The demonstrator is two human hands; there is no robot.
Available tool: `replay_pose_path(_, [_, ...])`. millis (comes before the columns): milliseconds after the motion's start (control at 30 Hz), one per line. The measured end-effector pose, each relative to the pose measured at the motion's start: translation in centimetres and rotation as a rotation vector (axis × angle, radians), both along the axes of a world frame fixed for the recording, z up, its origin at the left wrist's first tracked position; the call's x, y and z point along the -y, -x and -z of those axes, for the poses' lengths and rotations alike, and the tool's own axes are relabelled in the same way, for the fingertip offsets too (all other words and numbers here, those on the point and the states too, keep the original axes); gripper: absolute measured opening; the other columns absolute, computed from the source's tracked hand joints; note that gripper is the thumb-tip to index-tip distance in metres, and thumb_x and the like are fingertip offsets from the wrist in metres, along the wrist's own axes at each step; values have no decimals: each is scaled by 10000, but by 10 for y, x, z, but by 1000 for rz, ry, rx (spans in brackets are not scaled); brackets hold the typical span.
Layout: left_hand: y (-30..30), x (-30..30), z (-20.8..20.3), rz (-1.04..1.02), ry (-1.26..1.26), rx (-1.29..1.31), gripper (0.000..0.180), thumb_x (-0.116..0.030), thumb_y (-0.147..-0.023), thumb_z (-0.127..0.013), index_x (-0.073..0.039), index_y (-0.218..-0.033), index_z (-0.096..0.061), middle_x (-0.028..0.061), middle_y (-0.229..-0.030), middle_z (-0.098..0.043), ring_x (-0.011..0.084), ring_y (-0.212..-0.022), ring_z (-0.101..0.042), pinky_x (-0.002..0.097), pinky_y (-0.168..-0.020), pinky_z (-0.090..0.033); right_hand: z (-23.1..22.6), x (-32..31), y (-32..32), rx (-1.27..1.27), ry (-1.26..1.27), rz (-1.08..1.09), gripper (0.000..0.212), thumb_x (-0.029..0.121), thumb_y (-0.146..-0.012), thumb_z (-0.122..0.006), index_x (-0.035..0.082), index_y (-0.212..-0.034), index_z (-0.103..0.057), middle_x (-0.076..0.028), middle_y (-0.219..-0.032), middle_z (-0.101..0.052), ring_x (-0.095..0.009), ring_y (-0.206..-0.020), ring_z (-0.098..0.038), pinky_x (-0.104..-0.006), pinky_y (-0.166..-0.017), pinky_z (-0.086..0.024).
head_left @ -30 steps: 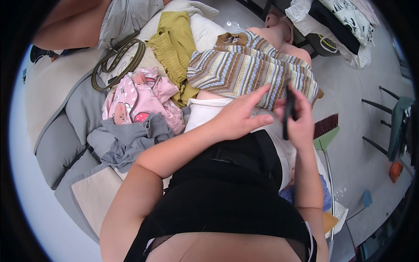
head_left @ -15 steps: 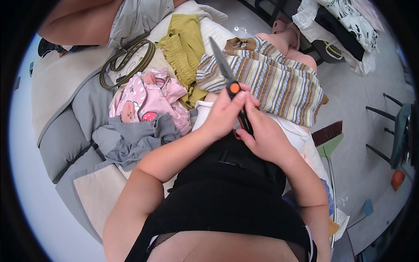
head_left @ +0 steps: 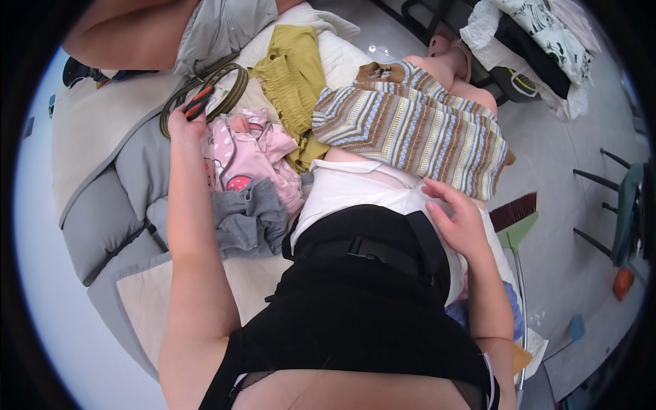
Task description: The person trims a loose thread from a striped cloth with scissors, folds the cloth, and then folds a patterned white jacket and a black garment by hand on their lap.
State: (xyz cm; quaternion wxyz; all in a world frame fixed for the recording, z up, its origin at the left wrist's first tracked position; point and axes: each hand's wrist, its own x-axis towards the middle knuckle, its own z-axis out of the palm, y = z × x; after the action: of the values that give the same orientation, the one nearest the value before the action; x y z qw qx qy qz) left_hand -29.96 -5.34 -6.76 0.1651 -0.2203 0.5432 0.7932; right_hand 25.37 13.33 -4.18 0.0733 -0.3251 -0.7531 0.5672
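My left hand [head_left: 186, 126] is stretched out to the far left, closed around a pair of scissors [head_left: 198, 102] with black and orange handles. It is over the coiled olive belt [head_left: 239, 85], and the blades cannot be made out. Right of that hand lies a pink printed garment [head_left: 249, 154], with a grey cloth [head_left: 251, 222] at its near side. My right hand [head_left: 459, 220] is empty, its fingers apart, just above the white shorts on my lap. Beyond it a striped brown, blue and cream knit top [head_left: 417, 126] is spread over my legs.
Olive-yellow trousers [head_left: 290, 82] lie between the pink garment and the knit top. Another person's bare leg and grey shorts [head_left: 222, 34] fill the upper left. A green broom [head_left: 517, 229] stands at the right, with a dark chair [head_left: 629, 212] farther off.
Both hands were together at the middle with the scissors. My left hand has carried them far left to the belt; my right hand has let go and moved right.
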Motion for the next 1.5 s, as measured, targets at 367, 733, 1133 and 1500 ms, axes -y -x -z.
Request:
replay_pose_path(367, [-7,9,42,-64,95,-116,351,-5,-895,-396,36,-1225,-506,213,-1198,-565,320,-1091,-576,456,-965,-472,-1,-6,24,-39,-124,-38,353,126,-854,-634,47,-1197,-610,-134,-1030,-674,-285,-981,-634,-363,-876,-483])
replay_pose_path(733, [-255,-126,7,1157,974,-1408,367,-212,-849,-644,-41,-1171,-607,166,-1012,-661,303,-936,-630,376,-830,-485,-1,-2,37,-24,-168,-130,352,128,-849,-644,59,-1194,-616,-134,-1029,-677,-295,-972,-635,-368,-874,-481])
replay_pose_path(1133, [-372,-92,-62,1773,126,-1431,116,-153,-777,-666,-150,-892,-646,44,-839,-601,263,-797,-611,373,-672,-491,25,2,12,-232,850,281,382,183,-937,-616,-1,-1249,-495,-47,-1113,-605,-123,-1014,-565,-266,-905,-447])
replay_pose_path(1500, [-281,-156,-2,1090,690,-1641,435,-253,-768,-734,-37,-1118,-594,162,-1033,-655,335,-985,-609,422,-873,-468,31,-6,-6,-481,899,545,387,99,-927,-496,-27,-1292,-479,-111,-1228,-593,-211,-1131,-574,-332,-966,-445])
